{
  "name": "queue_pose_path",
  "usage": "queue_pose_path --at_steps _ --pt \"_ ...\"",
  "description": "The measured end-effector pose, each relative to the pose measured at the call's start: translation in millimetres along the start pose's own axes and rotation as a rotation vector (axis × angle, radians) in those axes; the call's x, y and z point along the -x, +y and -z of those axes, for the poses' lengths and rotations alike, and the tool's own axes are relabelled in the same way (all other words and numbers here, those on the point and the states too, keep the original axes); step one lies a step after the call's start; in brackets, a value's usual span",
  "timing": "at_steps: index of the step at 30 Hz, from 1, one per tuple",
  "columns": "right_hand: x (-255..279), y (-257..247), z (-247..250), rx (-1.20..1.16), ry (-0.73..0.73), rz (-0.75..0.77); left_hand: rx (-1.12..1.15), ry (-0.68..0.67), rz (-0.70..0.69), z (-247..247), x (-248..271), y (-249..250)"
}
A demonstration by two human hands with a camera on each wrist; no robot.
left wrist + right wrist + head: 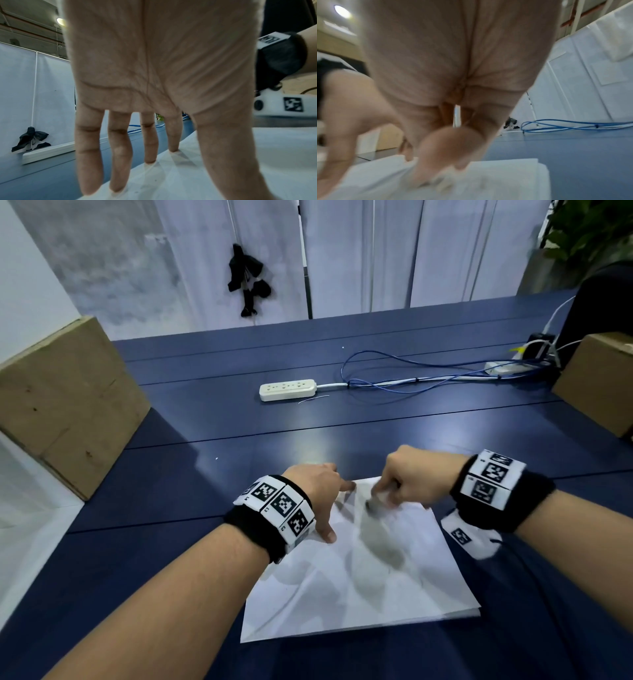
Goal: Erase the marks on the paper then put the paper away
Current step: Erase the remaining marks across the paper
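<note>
A white sheet of paper (359, 583) lies on the dark blue table (191, 487) in front of me. My left hand (325, 491) presses its far left corner flat with straight, spread fingers (120, 155); the fingertips rest on the paper (188, 175). My right hand (407, 481) is curled over the paper's far edge and pinches a small whitish eraser (378, 498), which is blurred and touches the sheet. In the right wrist view the curled right hand (447, 148) bears down on the paper (496, 178). No marks can be made out.
A white power strip (287, 389) with blue and white cables (411, 378) lies further back on the table. Cardboard boxes stand at the left (65, 405) and right (596, 381) edges. White curtains (359, 254) hang behind.
</note>
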State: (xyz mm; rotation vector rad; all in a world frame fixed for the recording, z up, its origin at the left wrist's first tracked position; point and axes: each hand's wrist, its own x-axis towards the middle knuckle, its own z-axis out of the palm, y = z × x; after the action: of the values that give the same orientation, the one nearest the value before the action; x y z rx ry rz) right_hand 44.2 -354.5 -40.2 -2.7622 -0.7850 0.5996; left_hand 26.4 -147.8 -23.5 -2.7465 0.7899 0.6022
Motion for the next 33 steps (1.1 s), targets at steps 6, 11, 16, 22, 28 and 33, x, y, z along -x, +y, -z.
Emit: queue_pose_path --at_steps 6,11,16,22,28,33 --pt "2 1 -1 -0.021 0.043 0.006 0.008 0.007 0.002 -1 0 -1" --pt "8 -3 -3 -0.023 -0.089 0.023 0.009 -0.002 0.0 -1 -2 -1" --pt "-5 -3 6 0.016 0.159 -0.029 0.0 0.002 0.005 -1 -1 -1" --pt "21 -10 -9 -0.091 -0.148 0.048 -0.006 -0.006 0.002 0 -2 -1" --pt "-8 7 3 0.059 0.211 -0.036 -0.007 -0.017 -0.001 2 2 1" --pt "14 0 -2 -0.088 -0.073 0.03 -0.008 -0.012 0.006 3 2 0"
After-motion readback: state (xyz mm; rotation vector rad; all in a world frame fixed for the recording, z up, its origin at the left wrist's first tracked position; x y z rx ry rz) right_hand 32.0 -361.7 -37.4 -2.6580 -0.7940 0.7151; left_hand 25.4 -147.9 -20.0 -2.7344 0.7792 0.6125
